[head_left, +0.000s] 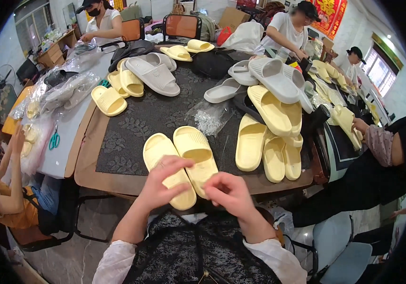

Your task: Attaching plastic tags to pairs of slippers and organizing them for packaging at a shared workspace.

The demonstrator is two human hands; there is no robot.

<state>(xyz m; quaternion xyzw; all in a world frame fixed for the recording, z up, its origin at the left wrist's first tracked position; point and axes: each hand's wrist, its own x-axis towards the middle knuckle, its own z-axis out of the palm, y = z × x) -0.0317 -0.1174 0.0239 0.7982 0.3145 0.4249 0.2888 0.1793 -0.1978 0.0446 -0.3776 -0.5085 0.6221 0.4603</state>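
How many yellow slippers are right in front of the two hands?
2: a yellow slipper under the left hand, another beside it by the right hand. More lie farther off.

Wooden table (85, 166) carried a dark leaf-patterned mat (132, 137). On the mat, at its near edge: a pair of pale yellow slides (181, 158). Right of that pair: a heap of yellow slides (271, 137). Beyond the pair: a clear plastic bag (210, 118). Far end of the mat: grey slides (153, 73) and more yellow ones (109, 100).
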